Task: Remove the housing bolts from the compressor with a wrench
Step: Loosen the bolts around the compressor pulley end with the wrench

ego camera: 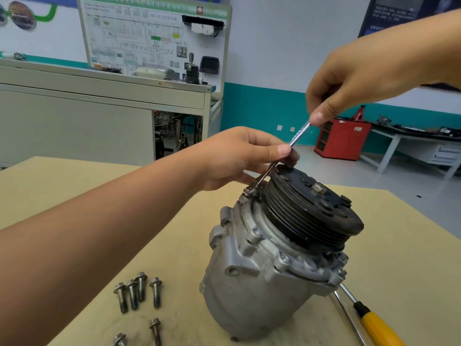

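Pinching slim chrome wrench (299, 134), fingers (282, 151) of left hand (237, 156) and right hand (349, 81), over ribbed compressor (249, 283)

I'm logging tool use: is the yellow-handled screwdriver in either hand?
No, the yellow-handled screwdriver lies on the table beside the compressor, while the left hand and right hand both hold the wrench.
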The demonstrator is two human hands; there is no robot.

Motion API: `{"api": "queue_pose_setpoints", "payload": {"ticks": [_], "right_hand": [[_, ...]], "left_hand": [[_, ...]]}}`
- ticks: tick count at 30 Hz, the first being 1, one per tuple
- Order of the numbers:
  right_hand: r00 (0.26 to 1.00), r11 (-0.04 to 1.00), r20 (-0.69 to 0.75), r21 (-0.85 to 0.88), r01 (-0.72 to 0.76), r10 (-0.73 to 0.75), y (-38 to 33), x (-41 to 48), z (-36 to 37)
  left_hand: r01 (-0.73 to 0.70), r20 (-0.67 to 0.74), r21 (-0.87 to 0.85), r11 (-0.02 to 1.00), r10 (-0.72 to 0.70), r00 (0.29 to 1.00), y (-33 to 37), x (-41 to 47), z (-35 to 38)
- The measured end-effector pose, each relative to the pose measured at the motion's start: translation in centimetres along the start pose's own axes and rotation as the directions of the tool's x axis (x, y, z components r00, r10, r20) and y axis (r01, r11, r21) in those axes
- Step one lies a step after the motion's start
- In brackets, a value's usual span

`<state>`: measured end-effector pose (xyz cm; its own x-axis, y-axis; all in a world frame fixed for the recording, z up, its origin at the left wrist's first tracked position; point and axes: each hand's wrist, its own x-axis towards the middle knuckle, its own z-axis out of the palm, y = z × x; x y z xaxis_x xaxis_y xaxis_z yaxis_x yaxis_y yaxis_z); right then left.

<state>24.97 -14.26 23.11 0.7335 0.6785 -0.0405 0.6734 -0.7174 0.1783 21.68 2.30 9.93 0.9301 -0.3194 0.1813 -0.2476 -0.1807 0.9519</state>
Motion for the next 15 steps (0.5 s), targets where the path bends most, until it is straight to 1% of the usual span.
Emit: {"api": "queue_pose_setpoints", "payload": {"ticks": [2,4,10,15], "right_hand": [[0.996,0.997,-0.087,-0.070,0.023,-0.029,0.0,0.3,0.1],[0.990,0.990,-0.128,-0.131,0.041,-0.058,-0.2,0.5,0.1],[0.989,0.966,-0.089,-0.243,0.091,-0.116,-1.4,1.9,-0.5],[0.970,0.925,-0.099,-0.337,0.176,-0.220,-1.9,2.6,-0.9]], "left_hand": [[0.003,-0.004,-0.004,1.000,-0.003,1.000,-0.2,0.3,-0.2],[0.005,-0.004,-0.024,1.000,-0.005,1.000,-0.3,0.4,-0.3],[-0.012,0.006,-0.049,0.999,0.012,1.000,-0.2,0.3,-0.5],[-0.019,0.008,-0.112,0.993,0.020,1.000,-0.2,0.3,-0.8]]}}
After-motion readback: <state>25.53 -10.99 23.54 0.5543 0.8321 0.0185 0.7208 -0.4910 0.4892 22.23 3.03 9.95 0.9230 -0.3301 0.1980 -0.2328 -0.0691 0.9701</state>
